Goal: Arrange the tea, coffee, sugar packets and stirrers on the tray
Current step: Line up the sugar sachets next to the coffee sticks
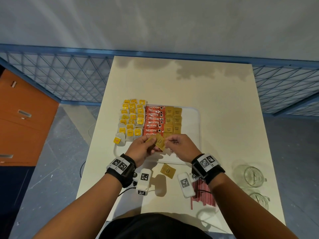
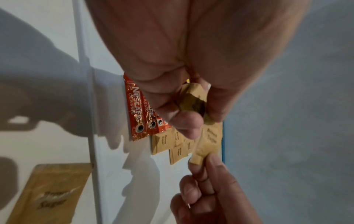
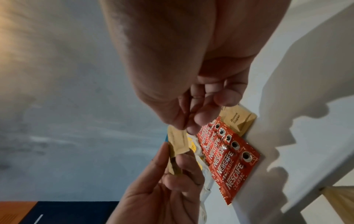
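Both hands work together over the tray's [image 1: 195,152] near edge: the left hand [image 1: 142,149] clamps several brown sugar packets [image 1: 159,143] while the right hand [image 1: 179,145] pinches one packet's corner. Pulling it free could loosen the rest onto the laid Nescafé sachets [image 1: 154,120].

We counted one tray [image 1: 196,121], two glass mugs [image 1: 252,175], one loose sugar packet [image 1: 167,170] on the desk [image 1: 224,100], and two hands [image 1: 141,149].
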